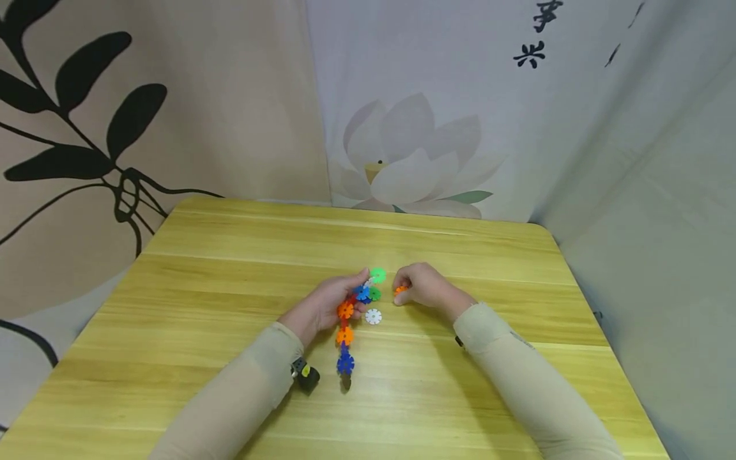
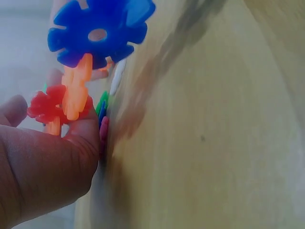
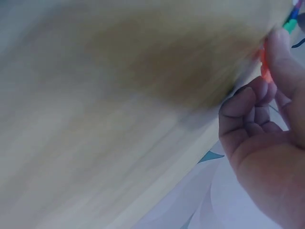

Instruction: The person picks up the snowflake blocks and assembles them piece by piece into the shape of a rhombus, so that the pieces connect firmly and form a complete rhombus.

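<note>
My left hand (image 1: 328, 303) grips a chain of slotted plastic snowflake discs, which hangs from it toward the front of the table. An orange disc (image 1: 345, 336) and a dark blue disc (image 1: 345, 364) form its lower part. In the left wrist view a blue disc (image 2: 121, 40), an orange disc (image 2: 75, 95) and a red disc (image 2: 44, 106) interlock. Beyond the left fingertips are a light green disc (image 1: 377, 275), a blue disc (image 1: 362, 292) and a white disc (image 1: 373, 317). My right hand (image 1: 425, 286) pinches a single orange disc (image 3: 265, 64) between thumb and fingers.
A wood-grain table (image 1: 230, 255) lies under both hands. Behind it hangs a curtain (image 1: 425, 64) with a lotus print, and leaf-patterned cloth (image 1: 247, 96) covers the left. A small black camera (image 1: 307, 378) is strapped at the left wrist.
</note>
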Available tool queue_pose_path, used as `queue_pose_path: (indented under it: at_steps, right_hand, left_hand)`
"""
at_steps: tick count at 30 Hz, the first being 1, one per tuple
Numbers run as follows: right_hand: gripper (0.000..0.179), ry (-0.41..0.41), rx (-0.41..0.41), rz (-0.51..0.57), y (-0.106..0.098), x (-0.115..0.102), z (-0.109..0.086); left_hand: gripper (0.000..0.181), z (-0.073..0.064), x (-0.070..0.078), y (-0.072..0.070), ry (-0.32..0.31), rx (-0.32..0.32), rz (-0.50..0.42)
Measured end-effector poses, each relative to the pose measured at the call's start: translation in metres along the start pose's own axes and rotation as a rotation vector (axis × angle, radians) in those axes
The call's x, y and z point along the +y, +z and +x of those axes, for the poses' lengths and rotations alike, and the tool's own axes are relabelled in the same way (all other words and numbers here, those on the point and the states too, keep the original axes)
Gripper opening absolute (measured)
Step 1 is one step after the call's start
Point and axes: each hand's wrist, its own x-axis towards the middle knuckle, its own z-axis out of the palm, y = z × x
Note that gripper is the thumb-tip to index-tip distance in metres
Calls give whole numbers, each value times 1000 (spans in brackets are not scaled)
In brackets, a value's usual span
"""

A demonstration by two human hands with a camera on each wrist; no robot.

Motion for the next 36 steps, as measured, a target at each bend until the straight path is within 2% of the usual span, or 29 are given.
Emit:
queue_pose_path:
  at_steps: [3,6,11,14,18,24,36]
  right_hand:
    - [9,22,20,70,-2,1,-12]
    - [5,82,63,197,-3,-1,-23]
    - [15,192,157,476,-2,-12,-35]
    - [18,202,203,549,2,-21,-36]
    - [17,187,245,523,9,-30,-34]
    - [15,160,327,441,14,-36,-29]
    - [13,125,392,363,16,-40,-24]
  left_hand:
    - [46,0,0,3,5,3,3]
    - [48,-1,1,6,22,29,-1]
    - [47,-1,3,11,66,120,-44]
    - [43,1,4,15,81,148,-84]
    - [42,3,4,21,103,167,-98]
    - [47,4,5,25,113,192,-55]
    - [42,2,7,27,112,142,-59]
